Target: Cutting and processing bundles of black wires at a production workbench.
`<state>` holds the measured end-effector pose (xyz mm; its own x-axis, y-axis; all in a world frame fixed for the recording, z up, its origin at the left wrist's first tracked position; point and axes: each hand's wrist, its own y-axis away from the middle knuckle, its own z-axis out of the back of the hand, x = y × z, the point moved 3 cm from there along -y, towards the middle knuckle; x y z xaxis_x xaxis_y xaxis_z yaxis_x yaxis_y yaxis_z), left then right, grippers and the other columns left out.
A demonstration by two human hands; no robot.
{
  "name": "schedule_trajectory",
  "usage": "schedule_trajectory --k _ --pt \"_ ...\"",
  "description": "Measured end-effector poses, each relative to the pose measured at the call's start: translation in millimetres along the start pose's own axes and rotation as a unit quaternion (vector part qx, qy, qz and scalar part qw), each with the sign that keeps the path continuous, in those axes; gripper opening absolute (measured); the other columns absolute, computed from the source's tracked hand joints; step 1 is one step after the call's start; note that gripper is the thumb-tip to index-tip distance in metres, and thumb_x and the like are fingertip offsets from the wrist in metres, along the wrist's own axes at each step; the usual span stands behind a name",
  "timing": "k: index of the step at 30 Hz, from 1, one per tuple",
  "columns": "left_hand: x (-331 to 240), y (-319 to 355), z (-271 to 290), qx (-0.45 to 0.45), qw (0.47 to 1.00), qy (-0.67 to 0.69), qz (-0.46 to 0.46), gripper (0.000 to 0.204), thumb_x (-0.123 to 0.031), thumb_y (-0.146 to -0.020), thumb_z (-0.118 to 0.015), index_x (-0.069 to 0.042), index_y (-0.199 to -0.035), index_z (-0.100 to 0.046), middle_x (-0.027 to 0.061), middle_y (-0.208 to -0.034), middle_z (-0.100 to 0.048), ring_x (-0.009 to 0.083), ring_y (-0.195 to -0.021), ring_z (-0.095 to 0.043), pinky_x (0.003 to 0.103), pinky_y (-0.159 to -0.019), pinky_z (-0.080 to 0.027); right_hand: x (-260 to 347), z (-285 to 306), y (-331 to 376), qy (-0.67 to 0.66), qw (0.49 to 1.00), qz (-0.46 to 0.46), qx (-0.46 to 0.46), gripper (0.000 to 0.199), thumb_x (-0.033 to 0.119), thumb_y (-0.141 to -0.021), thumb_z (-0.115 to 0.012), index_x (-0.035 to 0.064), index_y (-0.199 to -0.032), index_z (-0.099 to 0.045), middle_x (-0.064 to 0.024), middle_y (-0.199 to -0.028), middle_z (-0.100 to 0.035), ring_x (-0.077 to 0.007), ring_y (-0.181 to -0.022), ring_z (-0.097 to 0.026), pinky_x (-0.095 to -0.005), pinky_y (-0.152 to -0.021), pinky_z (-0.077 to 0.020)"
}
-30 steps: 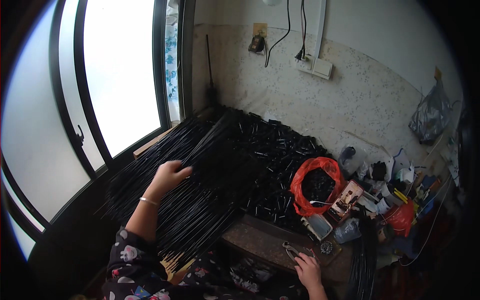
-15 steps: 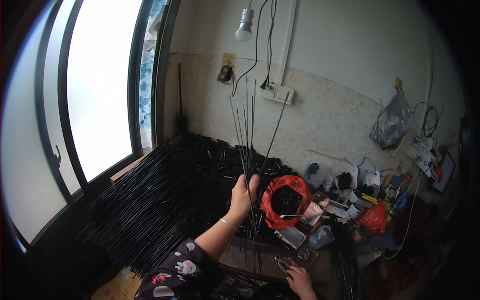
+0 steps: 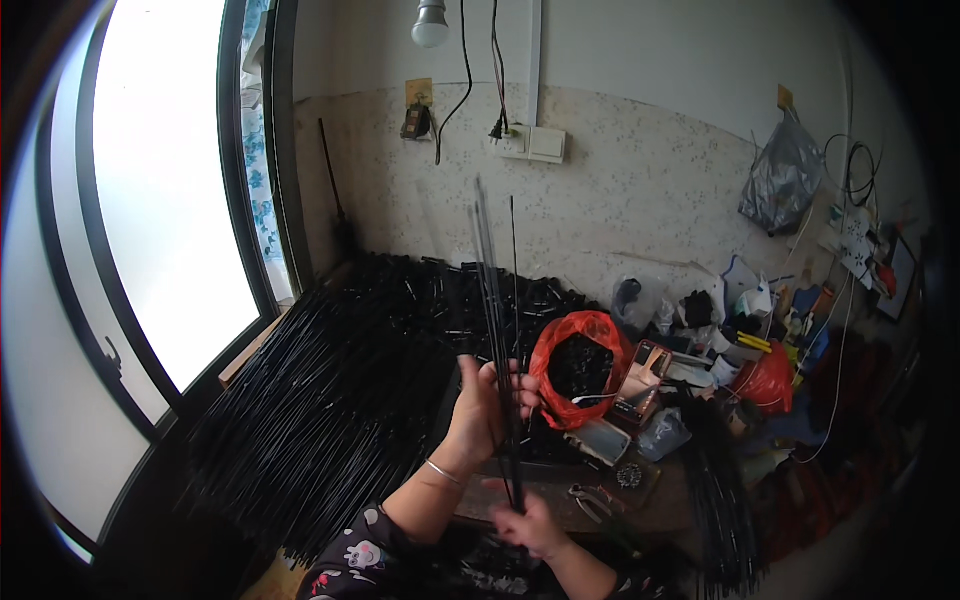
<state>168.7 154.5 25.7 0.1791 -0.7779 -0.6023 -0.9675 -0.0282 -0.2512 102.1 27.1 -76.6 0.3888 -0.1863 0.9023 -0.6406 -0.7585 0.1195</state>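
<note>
Single head-worn fisheye view looks down, close over the cluttered workbench [image 3: 560,500].

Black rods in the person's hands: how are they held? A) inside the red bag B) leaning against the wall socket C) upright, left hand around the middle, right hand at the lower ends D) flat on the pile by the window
C: the rods stand upright, the left hand wrapped round them and the right hand at their lower ends.

Your bench [image 3: 560,500] runs from window to right wall. A big heap of black rods [image 3: 320,400] covers its left half. Mid-bench sits a red bag [image 3: 580,365] of black parts; pliers [image 3: 590,500] lie near your edge; assorted clutter [image 3: 740,350] fills the right.
</note>
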Motion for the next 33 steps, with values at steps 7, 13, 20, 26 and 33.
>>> schedule_trajectory --k 7,13,20,26,33 --pt "12.5 8.4 29.7 -0.085 0.989 -0.065 0.098 0.021 -0.018 -0.087 -0.057 -0.005 -0.102 -0.054 0.0126 -0.097 -0.062 0.0219 -0.084 -0.062 0.037 -0.076 -0.051 -12.8 19.7 1.8 0.045 0.996 0.052 0.054 0.030 0.006 -0.084 -0.057 0.0046 -0.112 -0.046 -0.0026 -0.076 -0.052 -0.0132 -0.066 -0.056 -0.0262 -0.063 -0.0458" --pt "9.0 10.8 30.3 -0.045 0.969 -0.243 0.018 0.032 -0.018 -0.087 -0.058 -0.004 -0.115 -0.053 0.0051 -0.094 -0.063 0.0176 -0.078 -0.062 0.030 -0.072 -0.050 -23.0 40.1 11.6 -0.017 0.997 0.040 -0.057 0.029 0.006 -0.087 -0.052 0.0034 -0.115 -0.045 -0.0002 -0.069 -0.046 -0.0070 -0.051 -0.042 -0.0206 -0.047 -0.0369" --pt "-73.5 68.6 175.0 -0.244 0.245 -0.937 0.044 0.009 -0.014 -0.077 -0.053 -0.007 -0.072 -0.058 0.0105 -0.074 -0.061 0.0274 -0.072 -0.061 0.036 -0.058 -0.051 26.2 41.1 24.0 0.046 0.989 0.100 -0.099 0.020 0.014 -0.093 -0.045 0.0029 -0.109 -0.049 0.0006 -0.062 -0.044 -0.0031 -0.043 -0.036 -0.0165 -0.040 -0.0299" --pt "-89.1 98.7 217.5 -0.196 0.233 -0.951 0.048 0.008 -0.008 -0.079 -0.048 -0.005 -0.076 -0.054 0.0112 -0.079 -0.059 0.0274 -0.074 -0.061 0.038 -0.060 -0.051 38.5 33.5 24.2 0.055 0.987 0.125 -0.084 0.018 0.013 -0.091 -0.049 0.0021 -0.106 -0.051 -0.0005 -0.064 -0.049 -0.0024 -0.044 -0.039 -0.0153 -0.041 -0.0324" --pt "-156.5 81.1 131.6 -0.284 0.361 -0.878 -0.134 0.017 -0.018 -0.088 -0.047 -0.002 -0.092 -0.052 0.0148 -0.070 -0.058 0.0313 -0.059 -0.057 0.036 -0.049 -0.045 25.4 49.2 30.4 0.097 0.978 0.131 -0.133 0.016 0.012 -0.092 -0.047 0.0026 -0.104 -0.051 0.0001 -0.064 -0.050 -0.0022 -0.045 -0.040 -0.0149 -0.042 -0.0327"
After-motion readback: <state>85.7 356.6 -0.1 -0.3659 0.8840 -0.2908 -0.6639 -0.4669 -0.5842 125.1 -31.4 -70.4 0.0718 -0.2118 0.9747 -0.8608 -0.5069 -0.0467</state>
